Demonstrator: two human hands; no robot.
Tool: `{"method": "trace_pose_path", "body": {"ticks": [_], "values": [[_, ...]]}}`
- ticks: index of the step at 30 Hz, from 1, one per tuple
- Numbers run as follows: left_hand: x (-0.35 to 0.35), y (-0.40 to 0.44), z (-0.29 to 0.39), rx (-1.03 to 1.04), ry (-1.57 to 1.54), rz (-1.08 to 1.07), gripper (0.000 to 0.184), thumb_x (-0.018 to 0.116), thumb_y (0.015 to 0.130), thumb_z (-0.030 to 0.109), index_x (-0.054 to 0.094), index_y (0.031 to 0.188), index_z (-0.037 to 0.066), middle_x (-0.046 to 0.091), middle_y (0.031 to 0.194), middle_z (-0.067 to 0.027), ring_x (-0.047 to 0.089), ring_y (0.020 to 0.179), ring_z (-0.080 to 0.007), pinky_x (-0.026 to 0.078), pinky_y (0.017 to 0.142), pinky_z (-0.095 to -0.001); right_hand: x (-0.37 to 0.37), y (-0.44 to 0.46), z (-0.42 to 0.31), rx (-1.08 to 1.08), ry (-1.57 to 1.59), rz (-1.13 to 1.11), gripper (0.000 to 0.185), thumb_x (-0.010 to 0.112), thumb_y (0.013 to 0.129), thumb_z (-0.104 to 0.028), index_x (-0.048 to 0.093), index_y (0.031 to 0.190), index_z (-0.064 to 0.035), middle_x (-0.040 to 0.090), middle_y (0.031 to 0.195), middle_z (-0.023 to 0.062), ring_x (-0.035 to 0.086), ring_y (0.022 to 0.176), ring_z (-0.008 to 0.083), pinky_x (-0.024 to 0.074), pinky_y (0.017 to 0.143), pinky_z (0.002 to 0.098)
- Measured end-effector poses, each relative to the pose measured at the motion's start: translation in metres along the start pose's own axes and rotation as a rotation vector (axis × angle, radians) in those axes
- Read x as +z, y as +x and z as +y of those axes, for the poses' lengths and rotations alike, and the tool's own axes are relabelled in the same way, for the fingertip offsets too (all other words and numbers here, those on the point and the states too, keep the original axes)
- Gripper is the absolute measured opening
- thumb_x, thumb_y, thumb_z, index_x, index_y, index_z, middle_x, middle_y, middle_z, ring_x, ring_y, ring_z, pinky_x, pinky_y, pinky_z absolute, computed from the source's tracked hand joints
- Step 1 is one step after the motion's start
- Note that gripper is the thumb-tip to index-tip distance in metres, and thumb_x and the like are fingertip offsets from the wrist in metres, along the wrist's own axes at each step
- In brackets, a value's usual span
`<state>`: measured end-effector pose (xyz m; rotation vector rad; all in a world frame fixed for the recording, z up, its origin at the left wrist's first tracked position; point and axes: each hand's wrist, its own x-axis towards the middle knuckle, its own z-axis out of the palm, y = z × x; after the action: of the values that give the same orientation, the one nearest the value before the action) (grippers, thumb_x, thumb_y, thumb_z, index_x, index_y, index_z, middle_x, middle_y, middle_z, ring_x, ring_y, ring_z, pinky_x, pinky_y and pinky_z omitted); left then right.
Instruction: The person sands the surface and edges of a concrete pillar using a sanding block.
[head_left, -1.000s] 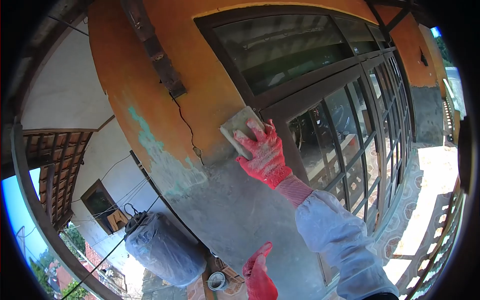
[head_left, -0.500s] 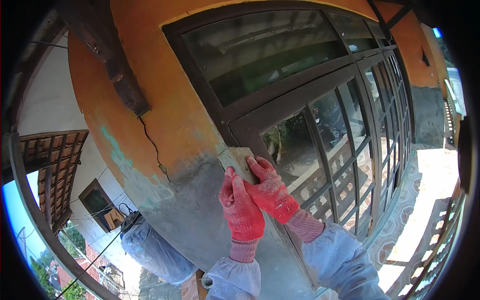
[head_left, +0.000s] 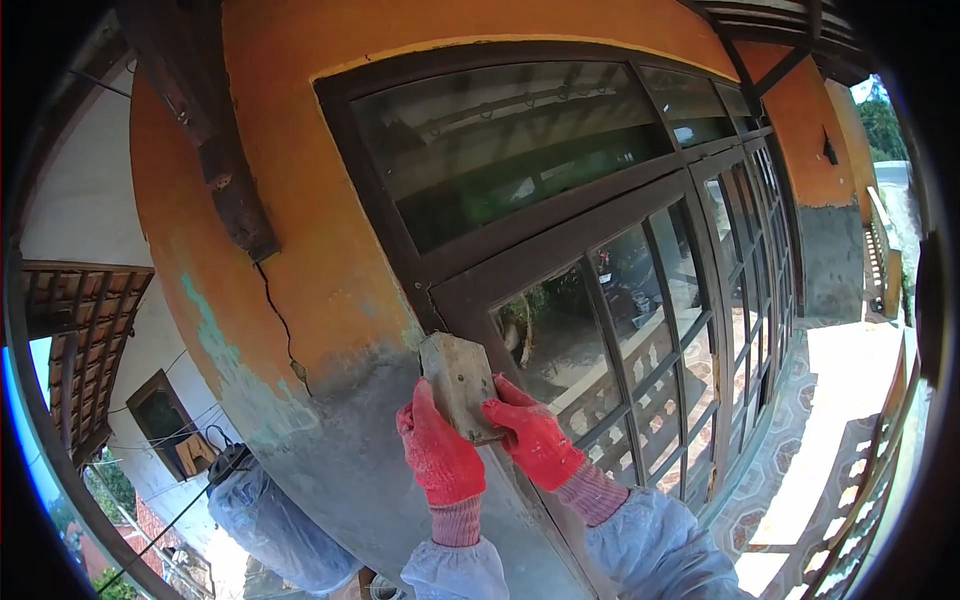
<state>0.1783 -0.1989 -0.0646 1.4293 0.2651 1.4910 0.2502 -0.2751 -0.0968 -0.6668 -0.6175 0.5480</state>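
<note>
A short, weathered wooden board [head_left: 457,382] with an angled top end and small dark spots lies against the wall corner beside the door frame. My left hand [head_left: 440,450], in a dusty red glove, holds its left edge with the fingers upright along it. My right hand [head_left: 535,428], gloved alike, grips the lower right edge, with its thumb and fingertips at the board's side. Behind the board is grey plaster [head_left: 365,450], rough where it meets the orange paint. Part of the board's lower left is hidden by my left glove.
A dark wooden door frame [head_left: 560,255] with glass panes stands to the right. A cracked orange wall [head_left: 290,200] and a wooden beam [head_left: 235,190] are at upper left. A plastic-wrapped bundle [head_left: 275,520] hangs at lower left. Tiled floor [head_left: 770,470] and a railing [head_left: 880,450] run along the right.
My hands have moved apart, leaving more of the board's face in view between them. The board now sits lower and further left in view, and the camera has shifted.
</note>
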Motion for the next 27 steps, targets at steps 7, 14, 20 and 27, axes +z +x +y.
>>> {"method": "trace_pose_path", "body": {"ticks": [7, 14, 20, 27], "values": [[-0.026, 0.008, -0.017, 0.459, 0.703, -0.053, 0.036, 0.055, 0.099, 0.030, 0.055, 0.119, -0.001, 0.059, 0.107, -0.0064, 0.060, 0.099, -0.0200, 0.050, 0.086, -0.0361, -0.006, -0.001, 0.014, -0.303, -0.360, -0.029, 0.089, 0.082, 0.078, -0.019, 0.034, 0.151, -0.0022, 0.046, 0.143, 0.0131, 0.050, 0.126, 0.0161, 0.0469, 0.100, 0.0282], [0.002, 0.004, -0.001, -0.038, -0.412, 0.267, 0.038, 0.059, 0.098, 0.029, 0.055, 0.117, -0.004, 0.056, 0.106, -0.0070, 0.058, 0.093, -0.0178, 0.049, 0.083, -0.0351, 0.002, 0.007, 0.026, -0.441, -0.584, 0.014, 0.088, 0.083, 0.074, -0.020, 0.040, 0.149, -0.0037, 0.046, 0.143, 0.0153, 0.051, 0.126, 0.0212, 0.0473, 0.100, 0.0312], [-0.011, 0.019, 0.014, -0.128, -0.191, 0.180, 0.036, 0.062, 0.096, 0.037, 0.057, 0.089, 0.002, 0.060, 0.092, -0.0048, 0.057, 0.079, -0.0135, 0.048, 0.076, -0.0310, 0.009, 0.003, 0.023, -0.408, -0.465, 0.029, 0.083, 0.083, 0.075, -0.022, 0.044, 0.146, -0.0019, 0.045, 0.145, 0.0134, 0.049, 0.129, 0.0215, 0.0470, 0.102, 0.0308], [-0.010, 0.010, 0.016, -0.088, -0.273, 0.073, 0.038, 0.058, 0.097, 0.041, 0.058, 0.087, 0.005, 0.057, 0.084, -0.0015, 0.058, 0.078, -0.0123, 0.049, 0.073, -0.0304, 0.014, 0.007, 0.023, -0.351, -0.336, 0.097, 0.075, 0.081, 0.076, -0.023, 0.050, 0.142, -0.0032, 0.047, 0.144, 0.0130, 0.050, 0.131, 0.0232, 0.0458, 0.103, 0.0310]]}}
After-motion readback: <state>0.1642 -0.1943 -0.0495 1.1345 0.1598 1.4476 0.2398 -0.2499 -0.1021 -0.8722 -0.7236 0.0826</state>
